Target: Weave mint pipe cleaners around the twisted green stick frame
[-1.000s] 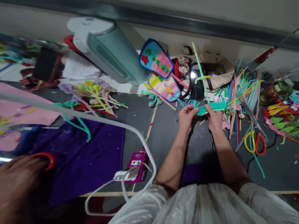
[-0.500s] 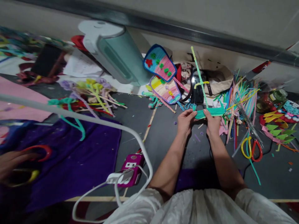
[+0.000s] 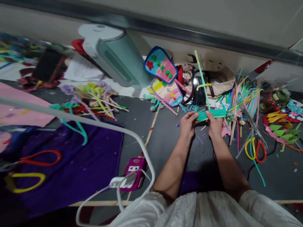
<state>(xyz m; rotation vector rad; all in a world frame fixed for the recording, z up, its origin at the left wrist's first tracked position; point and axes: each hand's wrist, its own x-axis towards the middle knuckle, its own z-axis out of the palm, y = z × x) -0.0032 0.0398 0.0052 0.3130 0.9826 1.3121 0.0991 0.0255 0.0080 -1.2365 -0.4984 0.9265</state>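
At the far left two loops [image 3: 35, 157], one red and one yellow, lie on a purple cloth [image 3: 94, 157], which looks soft and napped; beside it a white cable [image 3: 132, 135] arcs smoothly down to a plug in a glossy magenta socket [image 3: 134, 167]. Behind stand a pale green plastic cylinder [image 3: 118, 60] with a white cap and two flat, fuzzy, striped shield shapes [image 3: 163, 75]. At the middle the left hand [image 3: 188, 124] is closed on the left end of a teal bundle [image 3: 210, 113] of fuzzy stems, thumb on top, fingers curled under. The right hand [image 3: 215, 126] pinches the bundle near its middle, at the foot of a thin pale green stem [image 3: 201, 75] that rises upright from it with a short yellow crosspiece. The bundle is held clear of the dark grey floor, just in front of a tan bag [image 3: 224, 82]. The step in hand seems to be binding the upright stem to the bundle; the next move probably calls for a firm pinch at the joint while the other hand wraps or twists the pliable wire tight. To the right lie a loose pile [image 3: 243, 94] of thin stems in many colours, scissors [image 3: 255, 148] with yellow and red handles, and flat green triangles [image 3: 284, 132] on a strip.
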